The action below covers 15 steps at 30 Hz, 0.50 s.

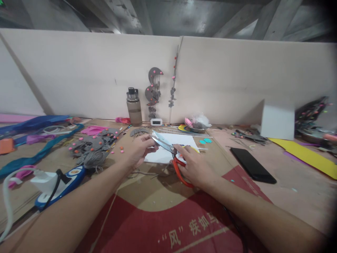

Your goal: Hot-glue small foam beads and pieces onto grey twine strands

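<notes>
My right hand (196, 165) grips the red handles of a pair of scissors (166, 144), the blades parted and pointing up and to the left. My left hand (142, 150) is closed in a pinch right by the blade tips; what its fingers hold, if anything, is too small or hidden to make out. Beneath both hands lies a white sheet (155, 157) on brown and red cardboard (147, 196). Small turquoise cut pieces (206, 140) rest at the sheet's right edge.
To the left are grey felt shapes with pink beads (91, 144), grey yarn (93, 159) and a blue-and-white power strip (63, 186). A water bottle (134, 109) and small clock (156, 122) stand behind. At right are a black phone (252, 165) and yellow sheet (305, 154).
</notes>
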{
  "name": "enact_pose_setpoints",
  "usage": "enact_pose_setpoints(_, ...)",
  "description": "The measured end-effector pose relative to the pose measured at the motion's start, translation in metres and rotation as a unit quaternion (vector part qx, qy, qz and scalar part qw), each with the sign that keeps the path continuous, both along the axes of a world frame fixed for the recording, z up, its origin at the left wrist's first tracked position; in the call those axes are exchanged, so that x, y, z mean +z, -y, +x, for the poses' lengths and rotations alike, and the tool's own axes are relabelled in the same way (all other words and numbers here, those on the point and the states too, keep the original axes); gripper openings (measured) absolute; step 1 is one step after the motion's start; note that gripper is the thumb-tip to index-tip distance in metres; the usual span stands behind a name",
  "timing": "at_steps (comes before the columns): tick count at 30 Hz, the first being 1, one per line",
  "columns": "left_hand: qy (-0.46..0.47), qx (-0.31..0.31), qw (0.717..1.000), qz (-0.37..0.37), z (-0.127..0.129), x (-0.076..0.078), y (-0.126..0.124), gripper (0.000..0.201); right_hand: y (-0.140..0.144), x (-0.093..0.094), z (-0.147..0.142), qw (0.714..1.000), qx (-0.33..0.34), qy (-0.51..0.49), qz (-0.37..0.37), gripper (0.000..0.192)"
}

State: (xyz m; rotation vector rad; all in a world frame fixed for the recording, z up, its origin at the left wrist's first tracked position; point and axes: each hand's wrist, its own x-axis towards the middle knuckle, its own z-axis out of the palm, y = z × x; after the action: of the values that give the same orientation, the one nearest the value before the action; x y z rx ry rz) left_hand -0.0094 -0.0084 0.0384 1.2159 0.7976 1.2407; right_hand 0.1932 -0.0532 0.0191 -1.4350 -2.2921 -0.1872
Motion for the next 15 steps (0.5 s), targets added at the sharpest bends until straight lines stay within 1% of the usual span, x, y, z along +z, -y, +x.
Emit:
enact_pose_setpoints(6,0.005,0.000,1.000,-0.004,0.0006,0.0017,0.0021,0.011,0.0002,0.0001,0.0005,1.000,-0.002,0.006,0.001,0.045)
enact_pose_setpoints(12,0.045,-0.010,0.999,-0.015,0.0025,0.0017,0.0020,0.009,-0.0003,0.0007,-0.0007,1.000,-0.001,-0.012,0.001,0.043)
enact_pose_setpoints(15,0.057,-0.006,0.998,-0.009,0.0027,0.0008,0.0008,0.008,-0.0007,0.0014,-0.0025,0.999,-0.009,-0.031,0.016,0.041)
